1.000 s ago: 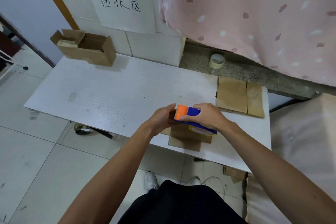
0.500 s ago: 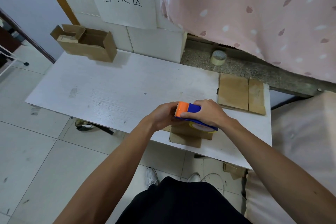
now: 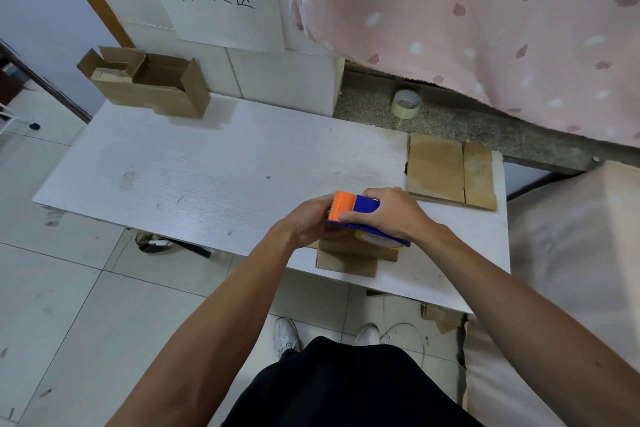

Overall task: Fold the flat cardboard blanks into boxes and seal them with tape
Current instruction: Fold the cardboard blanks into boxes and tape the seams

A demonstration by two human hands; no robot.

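Holding the tape dispenser (image 3: 365,207) over the cardboard box (image 3: 346,263) on the tabletop (image 3: 207,177), right hand (image 3: 394,215) grip curling round the dispenser; left hand (image 3: 308,222) grip curling too, cannot tell on what.

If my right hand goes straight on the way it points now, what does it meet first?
Probably the left hand. The right hand points the blue and orange tape dispenser leftward over the small brown cardboard box, and the left hand sits right at its orange end, though exact contact is unclear.

Glossy plastic dispenser (image 3: 360,210); matt cardboard box (image 3: 349,258).
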